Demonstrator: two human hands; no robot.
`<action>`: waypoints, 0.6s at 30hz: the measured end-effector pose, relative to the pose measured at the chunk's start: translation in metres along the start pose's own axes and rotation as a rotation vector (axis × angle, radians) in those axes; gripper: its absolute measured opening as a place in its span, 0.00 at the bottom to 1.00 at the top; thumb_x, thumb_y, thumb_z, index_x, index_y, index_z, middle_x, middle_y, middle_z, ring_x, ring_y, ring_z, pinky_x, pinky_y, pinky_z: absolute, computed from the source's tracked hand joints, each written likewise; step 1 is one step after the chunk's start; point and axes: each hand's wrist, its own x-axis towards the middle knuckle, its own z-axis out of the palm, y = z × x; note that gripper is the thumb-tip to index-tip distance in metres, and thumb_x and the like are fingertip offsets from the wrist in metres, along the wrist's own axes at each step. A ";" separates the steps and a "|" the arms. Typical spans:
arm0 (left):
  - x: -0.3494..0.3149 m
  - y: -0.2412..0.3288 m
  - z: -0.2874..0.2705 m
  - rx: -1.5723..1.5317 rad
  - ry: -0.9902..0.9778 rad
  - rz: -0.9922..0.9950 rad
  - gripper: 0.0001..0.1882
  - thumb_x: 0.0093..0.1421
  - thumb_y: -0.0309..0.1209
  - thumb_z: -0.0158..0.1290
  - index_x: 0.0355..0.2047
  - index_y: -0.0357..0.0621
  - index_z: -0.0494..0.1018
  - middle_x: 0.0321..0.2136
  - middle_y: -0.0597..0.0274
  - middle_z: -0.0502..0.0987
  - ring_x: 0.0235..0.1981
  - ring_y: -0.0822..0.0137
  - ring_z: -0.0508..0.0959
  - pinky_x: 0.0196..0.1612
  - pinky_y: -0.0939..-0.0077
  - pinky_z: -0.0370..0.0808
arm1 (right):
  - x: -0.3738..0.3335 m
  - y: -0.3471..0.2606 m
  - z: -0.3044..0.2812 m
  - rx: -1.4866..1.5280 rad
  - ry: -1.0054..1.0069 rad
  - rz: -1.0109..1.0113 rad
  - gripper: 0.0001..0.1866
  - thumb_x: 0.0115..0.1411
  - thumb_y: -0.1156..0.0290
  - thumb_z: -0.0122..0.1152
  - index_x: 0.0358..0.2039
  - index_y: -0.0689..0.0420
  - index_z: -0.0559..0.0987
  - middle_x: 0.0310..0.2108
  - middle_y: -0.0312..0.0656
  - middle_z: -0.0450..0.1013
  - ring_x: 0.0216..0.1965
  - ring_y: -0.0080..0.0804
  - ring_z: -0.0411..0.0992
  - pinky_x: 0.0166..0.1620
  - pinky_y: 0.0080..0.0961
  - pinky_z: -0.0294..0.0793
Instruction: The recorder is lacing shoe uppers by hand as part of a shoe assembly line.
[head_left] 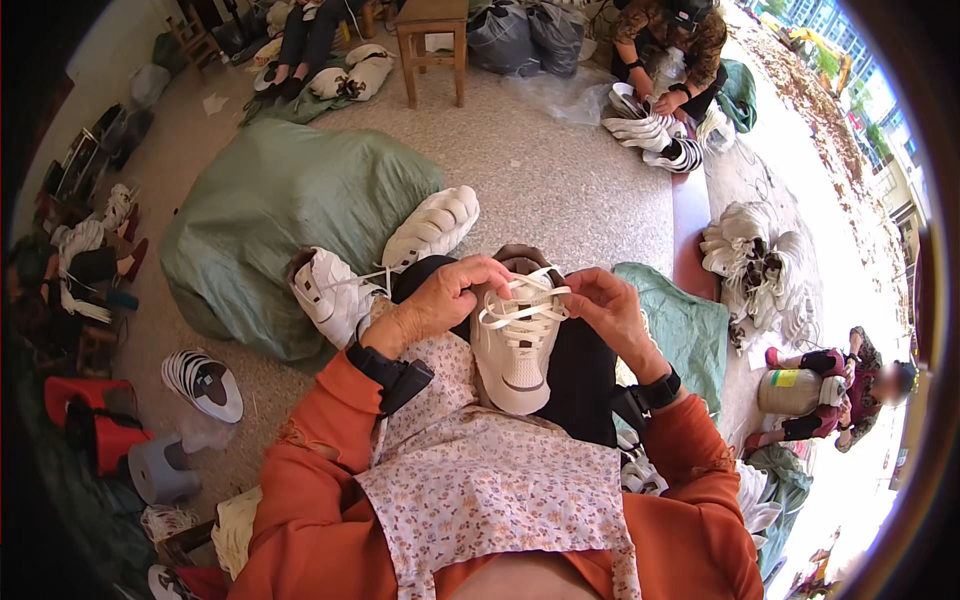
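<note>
A cream sneaker (514,368) rests on my lap, its toe toward me and its brown-lined opening away. White shoelaces (527,325) criss-cross its tongue, with loops lying loose over the top. My left hand (440,302) is closed at the sneaker's left upper edge, thumb and forefinger pinching a lace. On the other side my right hand (612,308) pinches a lace between its fingertips, just off the sneaker's edge. Dark bands circle both wrists. Past my left hand stand a white sneaker (330,293) and a row of nested white shoes (432,229).
A big green sack (270,225) bulges at the left. White shoe parts (203,385) fan out on the floor near a grey stool (162,470). Bundled white uppers (765,270) pile up at the right. Co-workers sit far right, and a wooden stool (432,14) stands at the back.
</note>
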 end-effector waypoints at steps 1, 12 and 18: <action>0.000 -0.001 0.000 -0.008 0.003 -0.011 0.25 0.44 0.08 0.39 0.37 0.42 0.78 0.49 0.60 0.77 0.55 0.62 0.74 0.61 0.73 0.66 | -0.001 0.001 0.000 -0.048 0.020 0.002 0.07 0.61 0.77 0.64 0.39 0.62 0.79 0.34 0.33 0.74 0.35 0.14 0.72 0.37 0.14 0.74; 0.001 -0.001 0.000 -0.030 0.026 -0.048 0.22 0.45 0.07 0.38 0.33 0.39 0.77 0.45 0.59 0.79 0.51 0.62 0.76 0.60 0.72 0.67 | 0.004 0.002 0.001 -0.277 -0.059 -0.165 0.06 0.66 0.71 0.59 0.38 0.61 0.79 0.38 0.33 0.68 0.35 0.19 0.69 0.38 0.18 0.72; 0.002 0.000 0.000 -0.058 0.023 -0.042 0.21 0.45 0.07 0.39 0.33 0.39 0.76 0.45 0.58 0.80 0.52 0.62 0.76 0.61 0.72 0.66 | 0.017 -0.006 -0.018 -0.009 -0.290 0.035 0.07 0.67 0.69 0.58 0.38 0.59 0.77 0.38 0.34 0.66 0.37 0.22 0.68 0.42 0.20 0.70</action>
